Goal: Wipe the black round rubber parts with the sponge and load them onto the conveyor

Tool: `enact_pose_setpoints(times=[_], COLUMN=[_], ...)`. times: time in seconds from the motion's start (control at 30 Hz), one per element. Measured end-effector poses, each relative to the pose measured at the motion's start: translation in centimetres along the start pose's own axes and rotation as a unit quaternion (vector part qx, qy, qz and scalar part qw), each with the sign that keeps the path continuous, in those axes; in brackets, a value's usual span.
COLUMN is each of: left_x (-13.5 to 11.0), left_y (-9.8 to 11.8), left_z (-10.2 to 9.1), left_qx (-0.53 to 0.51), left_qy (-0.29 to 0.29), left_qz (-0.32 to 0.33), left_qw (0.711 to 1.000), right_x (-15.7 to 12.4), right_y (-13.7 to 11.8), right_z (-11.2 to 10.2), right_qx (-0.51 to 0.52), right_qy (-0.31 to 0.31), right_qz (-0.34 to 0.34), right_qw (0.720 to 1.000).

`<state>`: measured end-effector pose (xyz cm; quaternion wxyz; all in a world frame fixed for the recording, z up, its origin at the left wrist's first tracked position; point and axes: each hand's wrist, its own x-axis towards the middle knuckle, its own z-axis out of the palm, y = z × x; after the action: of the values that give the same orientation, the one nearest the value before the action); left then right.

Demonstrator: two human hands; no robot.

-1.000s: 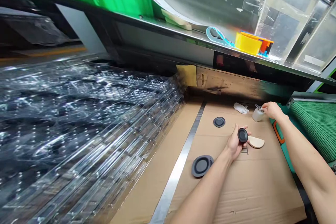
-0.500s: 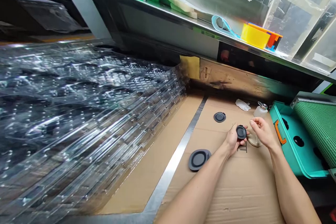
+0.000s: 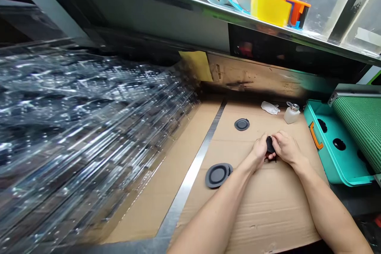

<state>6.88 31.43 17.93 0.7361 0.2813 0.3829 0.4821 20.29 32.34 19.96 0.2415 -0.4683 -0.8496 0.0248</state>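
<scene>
Between my two hands is a small black disc-shaped part (image 3: 270,145), tilted so that its face is partly hidden by fingers. My left hand (image 3: 260,147) is closed on its left side. Fingers of my right hand (image 3: 284,145) pinch its right edge. On the cardboard to the left lie two similar round dark grey parts: a larger one (image 3: 218,175) beside my left forearm and a smaller one (image 3: 241,124) farther back. Dark printed marks on the cardboard show just below my hands.
Stacked clear plastic trays (image 3: 119,127) fill the left side. A white pump bottle (image 3: 291,113) and a crumpled white cloth (image 3: 270,107) stand at the back. To the right are a teal bin (image 3: 330,154) holding black parts and a green conveyor belt (image 3: 360,123). A shelf overhangs the back.
My right hand has come in to grip the black part, which has turned from face-up to tilted. The camera view has shifted, so the shelf sits higher in the picture.
</scene>
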Motion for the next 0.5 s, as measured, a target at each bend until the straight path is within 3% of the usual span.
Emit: enact_pose_setpoints(times=[0.2,0.5], left_x=[0.3,1.0], left_y=[-0.7,-1.4], left_z=[-0.3,-0.9], left_qx=[0.094,0.084], left_qy=[0.007,0.029], left_qz=[0.032,0.054], left_qw=[0.995,0.995], right_x=[0.2,0.4], right_y=[-0.3,-0.1], right_z=[0.1,0.7], right_qx=[-0.047,-0.065], right_qy=[0.007,0.015], right_qz=[-0.023,-0.017], right_qw=[0.999,0.998])
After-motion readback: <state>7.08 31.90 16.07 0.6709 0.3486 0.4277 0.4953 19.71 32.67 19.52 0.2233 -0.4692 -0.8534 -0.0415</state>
